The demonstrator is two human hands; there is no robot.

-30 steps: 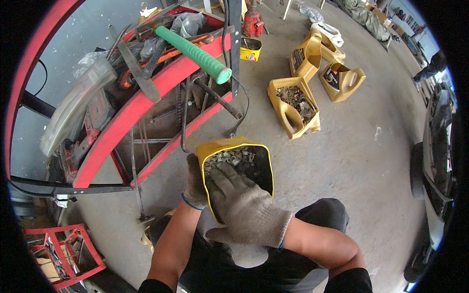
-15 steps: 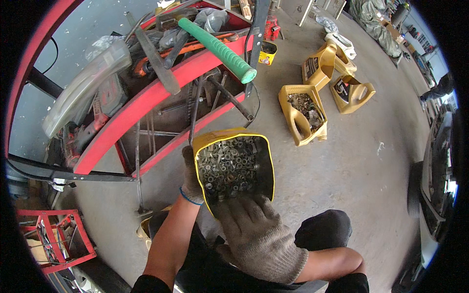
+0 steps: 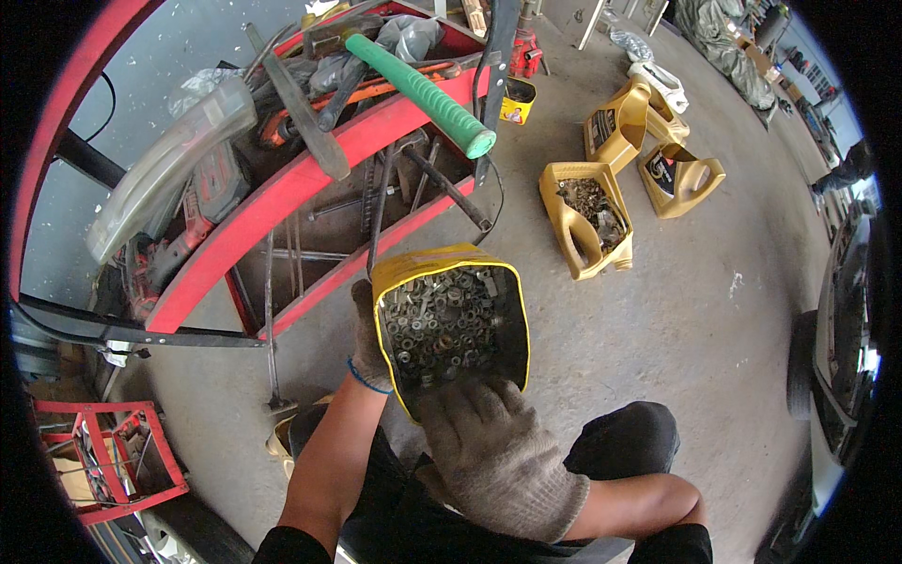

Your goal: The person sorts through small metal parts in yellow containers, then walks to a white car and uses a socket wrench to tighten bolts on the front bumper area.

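Observation:
A yellow-rimmed tub [image 3: 449, 256] with dark inner walls is tilted toward me above my lap. Loose metal nuts [image 3: 442, 324] and short bolts lie inside it. My left hand [image 3: 367, 329], in a grey-brown knit glove with a blue cuff edge, is closed on the tub's left side; its fingers are mostly hidden behind the wall. Across the near rim lies my right hand [image 3: 498, 456], gloved the same way. Its fingers are bent down into the tub, pressed together. The fingertips are out of sight, so what they hold among the nuts cannot be made out.
A red tool rack [image 3: 310, 169] with a green-handled tool [image 3: 423, 94] stands at the left. Cut gold jugs [image 3: 575, 226], one filled with small hardware, are on the floor at right. A red-framed stand [image 3: 113, 461] is lower left; a vehicle [image 3: 846, 329] is far right.
My right hand's fingers have bent more and drawn back slightly toward the near rim. Some nuts and bolts lie differently. My left hand and the tub stay nearly in place.

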